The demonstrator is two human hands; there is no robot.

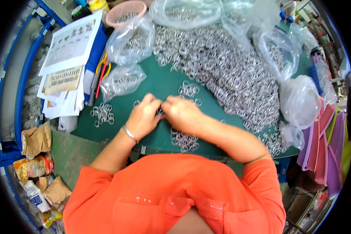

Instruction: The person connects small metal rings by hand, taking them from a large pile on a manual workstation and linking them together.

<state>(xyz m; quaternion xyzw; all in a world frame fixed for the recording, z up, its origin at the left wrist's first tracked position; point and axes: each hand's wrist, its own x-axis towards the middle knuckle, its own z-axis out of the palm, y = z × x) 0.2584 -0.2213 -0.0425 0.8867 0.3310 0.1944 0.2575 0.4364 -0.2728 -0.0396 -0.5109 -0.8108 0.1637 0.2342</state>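
Orange shirt (175, 195) fills the bottom of the view, closest to the lens, with both forearms reaching up to the middle of the green worktop (160, 84).

Biggest thing on it is the huge heap of silver rings (230, 74) spreading from 12 round to 3 o'clock. Clear plastic bags (130, 41) with more rings inside sit around it at 11, 12, 1 and 2 o'clock.

At 10 o'clock there's a stack of white papers (72, 43) with printed characters and small pictures, plus a tan sheet covered in rows of marks. At 3 to 4 o'clock, pink and purple flat pouches (327, 148) stand on edge. Down at 8 o'clock, crumpled brown paper bags (37, 140) and bright snack wrappers.

Now the hands. Left hand (144, 117), with a thin bracelet on the wrist, and right hand (183, 113) meet fingertip to fingertip dead centre, both pinched shut on small rings (160, 111) between them. Can't tell how many, the fingers cover most of it. So the piece lies right of the left hand and left of the right, both equally near, no long axis to speak of.

Small loose clusters: one at 9 o'clock of the hands (102, 114), one just below at 6 (184, 141), one at 12 to 1 (189, 89).
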